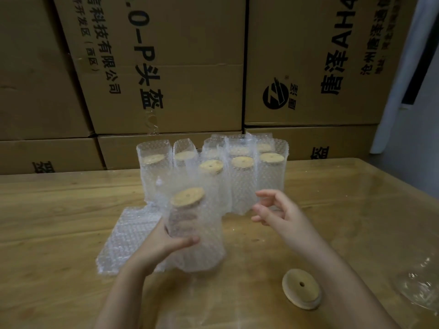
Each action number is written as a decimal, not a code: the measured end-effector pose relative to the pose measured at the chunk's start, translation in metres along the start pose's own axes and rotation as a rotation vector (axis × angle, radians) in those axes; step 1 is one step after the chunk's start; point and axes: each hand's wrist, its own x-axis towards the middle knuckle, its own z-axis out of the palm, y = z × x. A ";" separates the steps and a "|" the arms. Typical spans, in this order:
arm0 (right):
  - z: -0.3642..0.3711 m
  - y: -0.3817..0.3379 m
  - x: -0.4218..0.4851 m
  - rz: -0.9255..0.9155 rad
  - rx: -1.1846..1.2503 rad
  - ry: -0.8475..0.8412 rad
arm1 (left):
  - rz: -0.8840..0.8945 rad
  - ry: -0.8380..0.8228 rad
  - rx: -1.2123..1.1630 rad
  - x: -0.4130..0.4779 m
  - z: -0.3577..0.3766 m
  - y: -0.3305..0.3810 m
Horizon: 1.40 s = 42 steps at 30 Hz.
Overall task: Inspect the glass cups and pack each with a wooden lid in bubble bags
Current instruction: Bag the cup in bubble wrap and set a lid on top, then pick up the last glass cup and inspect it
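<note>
My left hand (164,243) grips a glass cup in a bubble bag (197,233), held just above the table with a wooden lid (187,197) on top inside the bag. My right hand (278,210) hovers to the right of it, fingers loosely spread, holding nothing. Several packed cups (242,181) in bubble bags, each topped by a wooden lid, stand in rows behind. A loose wooden lid (301,289) with a centre hole lies on the table at the front right.
A stack of flat bubble bags (123,238) lies left of the held cup. Clear glass (422,283) shows at the right edge. The wooden table (59,222) backs onto stacked cardboard boxes (166,67).
</note>
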 end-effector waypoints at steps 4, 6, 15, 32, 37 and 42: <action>-0.013 0.032 0.002 0.172 -0.005 -0.007 | -0.050 0.276 0.103 0.020 -0.030 0.006; -0.022 0.048 0.000 0.225 -0.005 0.023 | -0.066 0.381 0.103 0.034 -0.038 0.005; -0.038 0.099 -0.026 0.249 0.155 0.218 | 0.017 0.567 0.062 0.093 -0.020 -0.017; -0.037 0.107 -0.025 0.205 0.186 0.203 | 0.053 0.499 0.177 0.109 -0.008 -0.027; -0.036 0.107 -0.024 0.202 0.188 0.197 | 0.065 0.482 0.171 0.108 -0.008 -0.026; -0.037 0.108 -0.024 0.205 0.179 0.193 | 0.071 0.407 0.191 0.108 -0.011 -0.022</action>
